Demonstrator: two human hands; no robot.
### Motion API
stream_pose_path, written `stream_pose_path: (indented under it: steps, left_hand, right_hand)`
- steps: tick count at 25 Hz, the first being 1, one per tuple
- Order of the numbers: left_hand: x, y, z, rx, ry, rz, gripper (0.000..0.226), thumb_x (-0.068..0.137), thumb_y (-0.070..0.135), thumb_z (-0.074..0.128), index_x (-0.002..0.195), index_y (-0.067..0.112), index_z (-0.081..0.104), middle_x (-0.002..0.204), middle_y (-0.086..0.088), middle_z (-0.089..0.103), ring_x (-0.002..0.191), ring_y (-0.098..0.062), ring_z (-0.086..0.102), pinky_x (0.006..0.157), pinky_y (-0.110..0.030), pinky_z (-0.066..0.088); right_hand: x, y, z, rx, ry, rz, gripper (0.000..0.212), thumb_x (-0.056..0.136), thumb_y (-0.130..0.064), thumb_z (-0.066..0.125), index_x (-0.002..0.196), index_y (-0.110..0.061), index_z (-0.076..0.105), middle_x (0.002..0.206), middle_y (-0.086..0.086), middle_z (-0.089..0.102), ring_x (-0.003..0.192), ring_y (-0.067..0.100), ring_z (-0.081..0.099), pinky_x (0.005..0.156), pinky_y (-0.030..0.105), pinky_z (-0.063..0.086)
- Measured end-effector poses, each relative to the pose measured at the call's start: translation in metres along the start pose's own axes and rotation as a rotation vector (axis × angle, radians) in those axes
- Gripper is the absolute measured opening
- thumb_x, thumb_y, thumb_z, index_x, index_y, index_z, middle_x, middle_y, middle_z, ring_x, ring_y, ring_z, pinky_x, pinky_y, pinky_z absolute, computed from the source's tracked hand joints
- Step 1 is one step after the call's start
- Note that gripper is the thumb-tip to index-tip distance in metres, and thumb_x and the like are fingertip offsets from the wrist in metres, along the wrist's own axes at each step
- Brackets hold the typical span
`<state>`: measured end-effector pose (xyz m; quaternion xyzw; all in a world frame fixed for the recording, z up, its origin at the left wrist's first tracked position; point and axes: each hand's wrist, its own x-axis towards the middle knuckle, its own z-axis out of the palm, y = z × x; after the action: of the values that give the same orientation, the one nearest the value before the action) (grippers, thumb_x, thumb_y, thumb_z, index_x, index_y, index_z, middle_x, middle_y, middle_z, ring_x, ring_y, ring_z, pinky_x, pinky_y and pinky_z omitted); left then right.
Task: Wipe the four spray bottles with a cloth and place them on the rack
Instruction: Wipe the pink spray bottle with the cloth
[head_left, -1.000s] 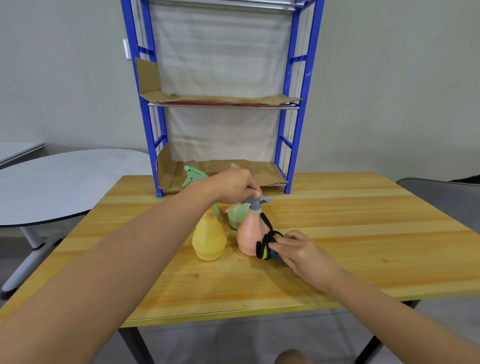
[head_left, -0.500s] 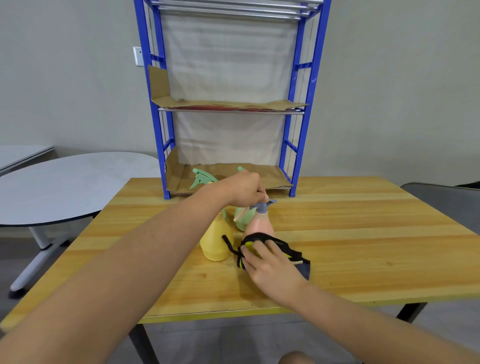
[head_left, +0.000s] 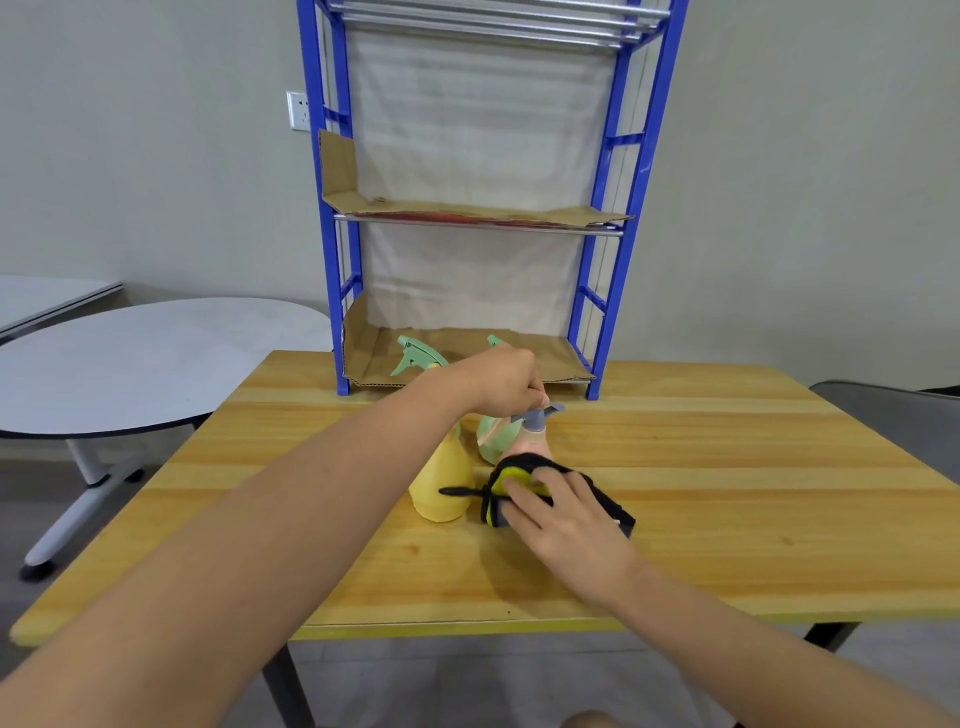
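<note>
Change since a second ago: the right hand has swung the cloth from the right flank of the pink bottle round to its front face. Fingers now lie spread and fairly straight over the cloth, pressing it against the bottle's belly; a black strap of the cloth trails left across the yellow bottle. The left hand still pinches the pink bottle's grey spray head from above, fingers curled round it, holding it upright.

My read: this is mid-wipe on one bottle, the front side in progress. No bottle is on the rack yet, so the task looks early.

Positions relative to the rack: all bottles stand on the wooden table just in front of its bottom shelf. The pink one is nearest the person, the yellow one just to its left, and a green bottle right behind it. A second green trigger shows further left; its body is hidden by the arm.

Materials:
- Bottles: smooth matte plastic, pear-shaped, wide base tapering to a narrow neck.
- Cloth: thick, fuzzy, black with a yellow-green patch; soft, drapes.
- Rack: blue painted metal frame, shelves lined with creased cardboard.
- Table: varnished wood, visible grain.
</note>
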<state>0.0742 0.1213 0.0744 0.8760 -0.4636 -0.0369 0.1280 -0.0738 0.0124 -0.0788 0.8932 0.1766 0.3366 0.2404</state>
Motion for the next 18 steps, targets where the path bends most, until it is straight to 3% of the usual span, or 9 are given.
stream_pose_path:
  steps: [4, 10, 13, 18]
  left_hand:
    - [0.004, -0.003, 0.0, 0.027, -0.004, -0.004, 0.034, 0.1, 0.03, 0.054, 0.09, 0.013, 0.081, 0.097, -0.007, 0.078, 0.055, -0.015, 0.044, 0.054, -0.029, 0.04]
    - [0.002, 0.0, -0.001, 0.009, -0.012, -0.001, 0.035, 0.1, 0.029, 0.053, 0.087, 0.012, 0.08, 0.101, -0.008, 0.078, 0.051, -0.012, 0.04, 0.051, -0.027, 0.037]
    - [0.0, 0.003, -0.001, 0.029, -0.002, 0.015, 0.035, 0.101, 0.029, 0.054, 0.085, 0.012, 0.079, 0.095, -0.01, 0.077, 0.052, -0.013, 0.039, 0.052, -0.028, 0.037]
    - [-0.003, 0.005, -0.002, -0.016, -0.016, 0.014, 0.039, 0.101, 0.027, 0.055, 0.068, 0.016, 0.071, 0.074, -0.002, 0.071, 0.05, -0.013, 0.038, 0.053, -0.028, 0.036]
  right_hand:
    - [0.03, 0.006, 0.0, -0.028, 0.02, 0.086, 0.019, 0.087, -0.006, 0.062, 0.105, -0.006, 0.066, 0.12, 0.015, 0.062, 0.105, 0.037, 0.054, 0.083, 0.044, 0.048]
    - [0.026, -0.022, 0.01, -0.042, -0.171, -0.026, 0.015, 0.082, -0.01, 0.065, 0.096, -0.005, 0.07, 0.109, 0.016, 0.065, 0.106, 0.035, 0.053, 0.085, 0.04, 0.05]
    - [0.05, -0.005, 0.0, -0.067, -0.126, 0.091, 0.01, 0.079, -0.006, 0.066, 0.088, -0.003, 0.065, 0.095, 0.016, 0.062, 0.098, 0.035, 0.048, 0.078, 0.041, 0.046]
    - [0.037, -0.009, 0.009, -0.057, -0.097, 0.083, 0.017, 0.085, -0.009, 0.056, 0.099, -0.006, 0.065, 0.114, 0.019, 0.062, 0.113, 0.04, 0.051, 0.09, 0.045, 0.047]
